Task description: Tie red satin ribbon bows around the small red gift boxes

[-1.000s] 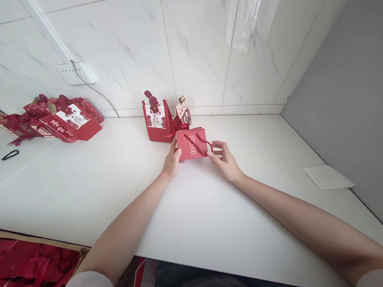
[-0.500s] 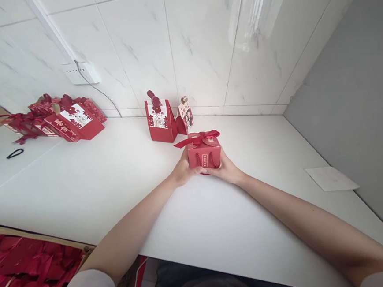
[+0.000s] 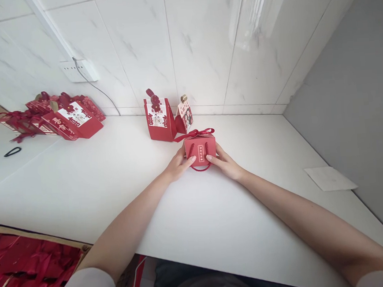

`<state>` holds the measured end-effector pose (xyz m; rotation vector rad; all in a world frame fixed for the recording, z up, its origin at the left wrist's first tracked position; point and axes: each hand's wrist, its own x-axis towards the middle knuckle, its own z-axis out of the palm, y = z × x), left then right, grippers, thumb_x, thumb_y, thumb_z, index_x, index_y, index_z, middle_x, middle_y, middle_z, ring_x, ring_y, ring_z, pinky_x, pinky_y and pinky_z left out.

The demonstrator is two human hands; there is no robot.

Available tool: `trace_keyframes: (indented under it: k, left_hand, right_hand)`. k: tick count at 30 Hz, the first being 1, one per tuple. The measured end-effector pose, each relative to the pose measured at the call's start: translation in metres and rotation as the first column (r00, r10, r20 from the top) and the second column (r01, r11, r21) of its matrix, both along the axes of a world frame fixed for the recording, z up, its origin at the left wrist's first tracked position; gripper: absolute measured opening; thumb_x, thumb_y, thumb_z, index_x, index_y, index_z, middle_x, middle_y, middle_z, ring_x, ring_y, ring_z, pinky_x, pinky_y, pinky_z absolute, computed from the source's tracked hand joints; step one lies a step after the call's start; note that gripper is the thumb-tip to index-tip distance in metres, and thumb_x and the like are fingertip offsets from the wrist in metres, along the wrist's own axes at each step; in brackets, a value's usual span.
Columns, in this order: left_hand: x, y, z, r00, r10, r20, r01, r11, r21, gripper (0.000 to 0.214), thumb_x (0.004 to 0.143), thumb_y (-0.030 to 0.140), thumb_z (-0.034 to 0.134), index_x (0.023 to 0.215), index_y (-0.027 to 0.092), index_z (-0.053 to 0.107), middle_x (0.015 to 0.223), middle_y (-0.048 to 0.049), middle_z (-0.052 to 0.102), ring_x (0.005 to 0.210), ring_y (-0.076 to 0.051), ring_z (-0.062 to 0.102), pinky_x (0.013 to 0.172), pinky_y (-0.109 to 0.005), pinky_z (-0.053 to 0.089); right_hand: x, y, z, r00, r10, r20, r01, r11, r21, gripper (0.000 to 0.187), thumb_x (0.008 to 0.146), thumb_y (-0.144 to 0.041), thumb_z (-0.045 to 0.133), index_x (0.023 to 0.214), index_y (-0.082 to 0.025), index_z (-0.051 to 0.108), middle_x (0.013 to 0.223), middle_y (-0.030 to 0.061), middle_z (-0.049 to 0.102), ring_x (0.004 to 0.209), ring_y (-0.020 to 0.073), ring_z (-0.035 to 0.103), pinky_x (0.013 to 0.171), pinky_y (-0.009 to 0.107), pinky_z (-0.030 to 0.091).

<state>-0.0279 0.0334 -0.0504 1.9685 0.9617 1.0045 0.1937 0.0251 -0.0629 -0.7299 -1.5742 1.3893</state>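
Note:
A small red gift box (image 3: 200, 149) with a ribbon bow on top and a red cord handle stands upright on the white table (image 3: 196, 205). My left hand (image 3: 179, 164) holds its left side, thumb on the front face. My right hand (image 3: 224, 162) grips its right side, fingers against the front. Just behind the box stand a taller red gift box (image 3: 158, 119) with a photo label and a smaller pink-topped box (image 3: 185, 115), both near the wall.
A heap of flat red gift boxes (image 3: 60, 118) lies at the far left by a wall socket (image 3: 79, 70) with a cable. A black clip (image 3: 12, 152) lies left. White paper (image 3: 330, 179) rests at the right. A carton of red ribbons (image 3: 25, 271) sits at lower left.
The box was tipped on its side a second ago, then turned upright with the bow on top. It now stands slightly farther back, with both hands at its sides.

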Motion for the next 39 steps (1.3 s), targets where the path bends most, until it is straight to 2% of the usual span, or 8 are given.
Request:
trace_keyframes:
  k: [7,16,22,25,30,32,36,39]
  left_hand:
    - [0.002,-0.001,0.0,1.0,0.018,-0.001,-0.018,1.0,0.018,0.059,0.093,0.049,0.052,0.143,0.019,0.043,0.142,-0.0135,0.053,0.127,-0.031,0.053,0.105,-0.043,0.045]
    - [0.003,-0.003,0.003,0.999,0.032,0.02,-0.032,0.999,0.008,0.057,0.092,0.048,0.054,0.14,0.018,0.047,0.139,-0.0129,0.056,0.127,-0.031,0.053,0.105,-0.044,0.045]
    - [-0.003,-0.001,-0.001,0.995,0.102,-0.023,-0.103,0.994,-0.048,0.058,0.097,0.053,0.042,0.145,0.021,0.042,0.145,-0.0095,0.052,0.133,-0.029,0.049,0.112,-0.042,0.039]
    - [-0.005,0.001,-0.005,0.988,0.152,0.002,-0.152,0.986,-0.073,0.057,0.097,0.055,0.038,0.144,0.023,0.043,0.144,-0.0069,0.054,0.134,-0.026,0.049,0.113,-0.039,0.039]
    - [0.009,-0.002,-0.014,0.932,0.328,0.155,-0.307,0.941,-0.143,0.065,0.091,0.055,0.053,0.141,0.017,0.037,0.126,-0.0146,0.064,0.109,-0.026,0.066,0.098,-0.044,0.05]
    - [0.019,-0.008,-0.014,0.901,0.394,0.182,-0.371,0.916,-0.152,0.069,0.09,0.055,0.055,0.141,0.013,0.036,0.129,-0.019,0.06,0.113,-0.028,0.063,0.1,-0.046,0.049]
    - [0.031,-0.023,-0.004,0.938,0.298,0.177,-0.303,0.953,-0.001,0.084,0.082,0.049,0.07,0.15,0.022,0.028,0.151,-0.0143,0.042,0.139,-0.029,0.042,0.115,-0.044,0.035]
    - [0.028,-0.025,0.002,0.922,0.327,0.207,-0.33,0.944,-0.02,0.08,0.084,0.049,0.068,0.15,0.024,0.031,0.149,-0.012,0.045,0.138,-0.03,0.042,0.115,-0.046,0.035]
  right_hand:
    - [0.002,0.006,-0.008,0.998,-0.052,0.026,0.053,0.997,-0.051,0.084,0.089,-0.052,0.064,0.156,-0.037,0.015,0.158,0.005,0.034,0.131,0.0289,0.052,0.109,0.05,0.046]
    - [0.001,0.005,-0.008,0.998,-0.058,0.007,0.059,0.997,-0.052,0.085,0.087,-0.051,0.066,0.156,-0.037,0.018,0.158,0.0055,0.035,0.133,0.0285,0.051,0.108,0.05,0.046]
    - [0.004,0.003,-0.002,0.996,0.048,-0.079,-0.055,0.994,-0.095,0.072,0.094,-0.053,0.054,0.155,-0.039,0.019,0.162,0.0007,0.028,0.139,0.0272,0.044,0.111,0.051,0.043]
    - [0.004,0.003,-0.004,0.996,0.028,-0.081,-0.037,0.994,-0.103,0.08,0.09,-0.05,0.062,0.155,-0.04,0.017,0.162,0.0029,0.026,0.132,0.0264,0.051,0.109,0.05,0.044]
    - [-0.004,0.002,-0.011,0.974,-0.225,-0.016,0.225,0.974,-0.017,0.098,0.078,-0.048,0.077,0.154,-0.039,0.017,0.16,0.008,0.026,0.109,0.0245,0.065,0.104,0.05,0.05]
    - [-0.007,0.0,-0.013,0.959,-0.282,-0.013,0.282,0.959,0.006,0.101,0.077,-0.048,0.077,0.155,-0.038,0.015,0.161,0.0087,0.024,0.111,0.0256,0.064,0.101,0.049,0.053]
    - [-0.009,-0.006,-0.015,0.963,-0.268,0.016,0.266,0.96,0.081,0.092,0.084,-0.046,0.071,0.155,-0.038,0.013,0.16,0.0074,0.025,0.118,0.0261,0.06,0.101,0.048,0.054]
    - [-0.009,-0.012,-0.015,0.969,-0.238,0.061,0.22,0.952,0.214,0.084,0.089,-0.043,0.065,0.156,-0.039,0.014,0.159,0.0067,0.026,0.123,0.0269,0.055,0.103,0.051,0.052]
